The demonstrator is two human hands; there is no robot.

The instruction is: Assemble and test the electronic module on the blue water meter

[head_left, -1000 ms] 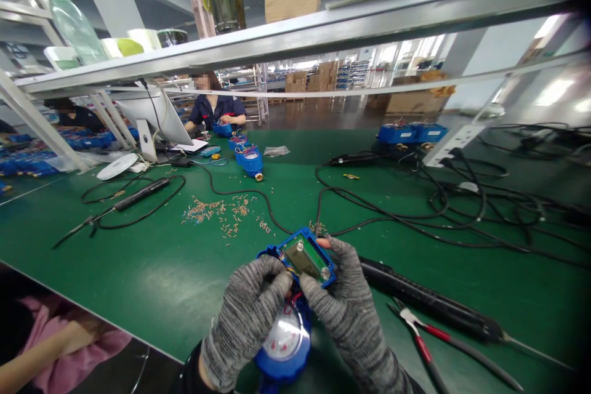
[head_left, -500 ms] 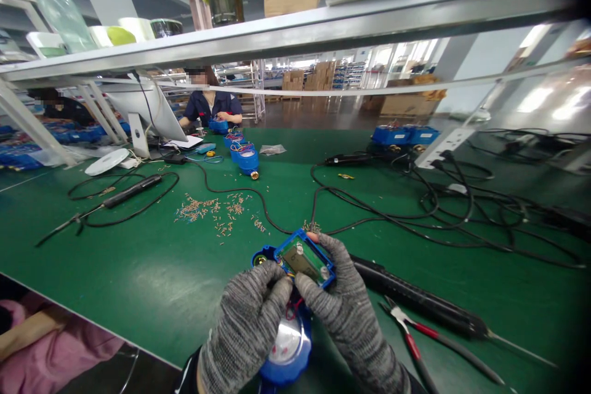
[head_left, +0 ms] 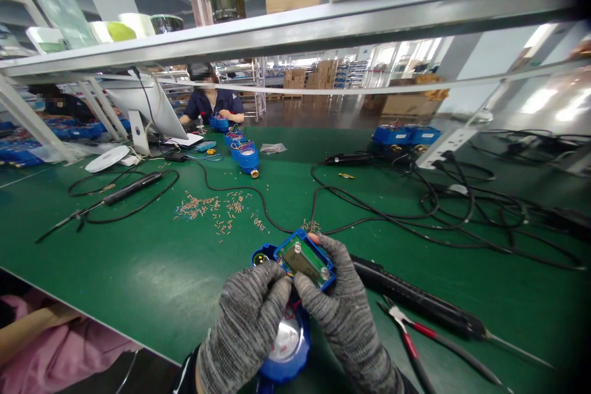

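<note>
My right hand (head_left: 344,298), in a grey knitted glove, grips a blue meter housing (head_left: 330,282) with a green circuit board and a grey display (head_left: 299,263) inside. The thumb lies on its near edge; a bare fingertip shows at the far edge. My left hand (head_left: 252,311), gloved alike, pinches thin coloured wires (head_left: 289,272) at the housing's left side; its fingertips partly hide them. Below and between the hands sits a round blue water meter body (head_left: 290,351) with a pale face and red wires. Another round blue part (head_left: 262,257) shows behind my left fingers.
Right of my hands lie a black electric screwdriver (head_left: 420,298) and red-handled cutters (head_left: 406,320). Small screws (head_left: 198,206) are scattered ahead. Another long black tool (head_left: 133,189) lies left, cables (head_left: 383,215) right. Blue meters (head_left: 247,157) stand farther back; a person (head_left: 212,104) sits across the table.
The housing tilts very slightly in my hands, which otherwise keep their places. At the left edge, another person's pink-clad arm has shifted a little.
</note>
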